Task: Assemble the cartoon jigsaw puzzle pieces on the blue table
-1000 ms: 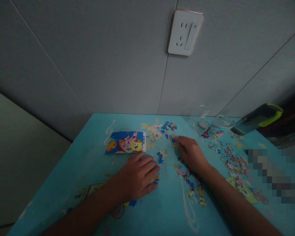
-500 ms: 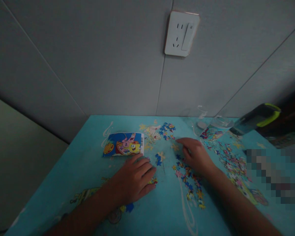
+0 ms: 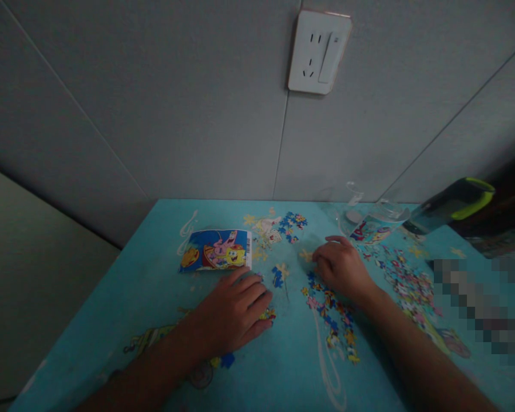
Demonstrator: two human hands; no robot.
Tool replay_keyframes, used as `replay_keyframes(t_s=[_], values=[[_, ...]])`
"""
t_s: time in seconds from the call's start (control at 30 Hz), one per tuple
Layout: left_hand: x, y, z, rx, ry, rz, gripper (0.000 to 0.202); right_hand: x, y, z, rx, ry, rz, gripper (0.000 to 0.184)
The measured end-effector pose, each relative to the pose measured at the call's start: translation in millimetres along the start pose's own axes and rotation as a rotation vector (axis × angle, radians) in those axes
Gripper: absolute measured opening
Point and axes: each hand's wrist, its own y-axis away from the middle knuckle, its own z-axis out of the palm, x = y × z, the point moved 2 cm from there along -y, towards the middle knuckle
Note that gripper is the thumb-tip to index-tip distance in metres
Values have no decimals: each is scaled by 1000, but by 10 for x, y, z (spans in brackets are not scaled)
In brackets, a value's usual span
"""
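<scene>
My left hand (image 3: pixel 240 306) lies flat on the table, palm down with fingers stretched out, and partly covers some puzzle pieces (image 3: pixel 268 313). Just beyond its fingertips is a picture card (image 3: pixel 217 250) with cartoon figures on blue. My right hand (image 3: pixel 341 264) is closed, its fingers curled in towards the thumb; anything between them is hidden. It hovers or rests at the upper end of a strip of joined puzzle pieces (image 3: pixel 329 306). Between my hands lies a small blue group of pieces (image 3: pixel 278 277). Farther back is another joined cluster (image 3: pixel 292 226).
Many loose puzzle pieces (image 3: pixel 412 283) spread over the right side of the blue patterned tablecloth (image 3: pixel 146 286). Behind them stand a clear tub with a printed label (image 3: pixel 375 229) and a dark bottle with a green edge (image 3: pixel 452 203). A wall with a socket (image 3: pixel 320 51) borders the back.
My right hand has drawn its outstretched index finger back from near the far cluster and curled its fingers, shifting slightly right. My left hand has stayed in place.
</scene>
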Motion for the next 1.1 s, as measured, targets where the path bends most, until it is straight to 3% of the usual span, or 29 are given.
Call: replay_keyframes(t_s=[0.1,0.27,0.33,0.5,0.63,0.8,0.97,1.1], values=[[-1,2,1,-2,2,0,35,-30,5,21,38,-78,11,24],[0,4,6,-25,8,-3,34,-123,-57,191,-54,-58,-57,56],[2,1,8,-21,8,0,35,-149,-78,229,-90,-33,-75,61],[0,-11,1,-19,1,-7,34,-174,-56,132,-114,-35,-148,48],[1,-3,-9,-29,10,-7,34,-143,1,-33,-63,-44,-137,22],[3,3,-1,-19,11,-7,34,-97,8,-15,10,-72,-64,20],[0,-13,-2,-18,11,-9,34,-111,-45,194,-83,-13,-57,47],[2,-16,-7,2,-1,0,35,-155,-69,219,-137,-25,-48,57]])
